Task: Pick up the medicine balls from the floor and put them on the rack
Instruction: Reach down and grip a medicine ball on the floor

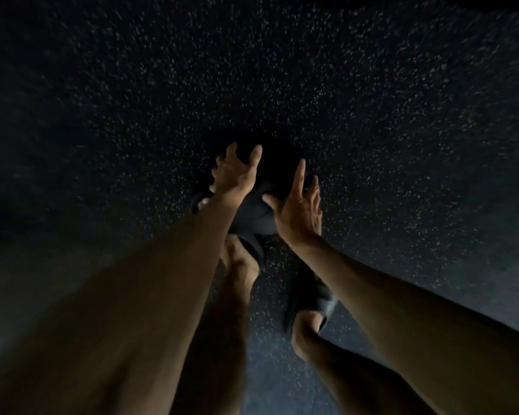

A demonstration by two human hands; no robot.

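Left hand (234,179), right hand (300,211), spread beside medicine ball (277,166), speckled floor (372,100)

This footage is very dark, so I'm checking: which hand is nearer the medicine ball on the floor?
Left, narrowly. The left hand is spread at the left side of the medicine ball. The right hand sits lower by its right side, index finger extended. Contact is unclear.

no readable text, no labels (too dark)
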